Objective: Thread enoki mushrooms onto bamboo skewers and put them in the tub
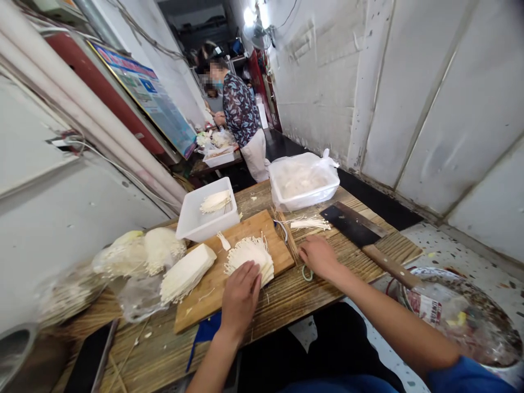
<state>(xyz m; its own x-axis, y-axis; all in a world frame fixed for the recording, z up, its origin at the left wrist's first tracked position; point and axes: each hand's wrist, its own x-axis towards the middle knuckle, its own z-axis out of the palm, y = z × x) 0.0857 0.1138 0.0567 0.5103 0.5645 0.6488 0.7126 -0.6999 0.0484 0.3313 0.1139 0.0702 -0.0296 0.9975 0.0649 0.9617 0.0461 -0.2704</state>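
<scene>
My left hand (241,295) rests on a fanned stack of enoki mushrooms (249,255), fingers together over its near edge. The stack lies on a wooden cutting board (229,295). To its left sits a thick pale block of enoki (188,273), and a small loose piece (223,241) is above. My right hand (320,256) is closed, its fingertips at the near end of a bundle of thin bamboo skewers (290,237); whatever they pinch is hidden. A green loop (307,274) lies just below that hand.
Behind the board stand a white tub (196,218) and a bagged tub (305,180). A cleaver (356,226) overhangs the right edge, above a waste bin (462,311). Bagged enoki (139,254) and a phone (92,357) lie left. Another person (241,109) works farther back.
</scene>
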